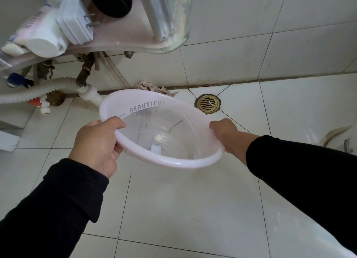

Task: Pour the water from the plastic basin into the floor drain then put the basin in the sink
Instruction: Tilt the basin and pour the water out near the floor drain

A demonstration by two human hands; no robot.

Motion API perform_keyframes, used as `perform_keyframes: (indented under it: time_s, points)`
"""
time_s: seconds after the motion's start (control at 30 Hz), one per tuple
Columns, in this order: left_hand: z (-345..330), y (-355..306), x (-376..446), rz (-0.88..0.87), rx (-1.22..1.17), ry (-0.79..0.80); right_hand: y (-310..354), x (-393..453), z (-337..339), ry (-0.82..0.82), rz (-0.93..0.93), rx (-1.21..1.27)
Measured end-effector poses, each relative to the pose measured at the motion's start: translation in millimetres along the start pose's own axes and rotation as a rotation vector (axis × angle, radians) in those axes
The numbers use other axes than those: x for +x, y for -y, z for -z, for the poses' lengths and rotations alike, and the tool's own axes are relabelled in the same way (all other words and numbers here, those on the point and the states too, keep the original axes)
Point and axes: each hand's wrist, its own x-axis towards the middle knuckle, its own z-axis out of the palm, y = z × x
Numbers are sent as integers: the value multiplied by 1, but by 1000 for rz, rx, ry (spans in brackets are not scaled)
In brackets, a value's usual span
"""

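Translucent plastic basin (162,134) held over white tiled floor (173,209), tilted, grey lettering "BEAUTIFUL" readable on inner wall. Left hand (98,143) grips near-left rim, thumb over edge, fingers curled under. Right hand (225,132) grips right rim, fingers wrapped. Brass floor drain (207,104) just beyond basin's far rim. Black sleeves, corrugated hose (38,92) at left

Translucent plastic basin (162,130) held above the tiled floor (193,209), tilted, left hand (96,143) gripping the near-left rim, right hand (225,134) gripping the right rim. Brass floor drain (207,103) just beyond, near the wall edge. Corrugated hose (38,89) at left.
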Motion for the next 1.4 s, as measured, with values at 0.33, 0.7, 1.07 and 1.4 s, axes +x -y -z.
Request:
perform_keyframes:
  time_s: [0.33, 0.7, 1.07, 1.4]
  points:
    - [-1, -2, 1, -1, -1, -1, 0, 2, -1, -7, 0, -5]
    - [-2, -3, 0, -11, 0, -12, -1, 3, -5, -17, -39, 29]
    - [-5, -3, 0, -17, 0, -3, -2, 6, -2, -4, -11, 9]
    - [-6, -4, -1, -28, -4, -2, 0, 4, -5, -23, -52, 22]
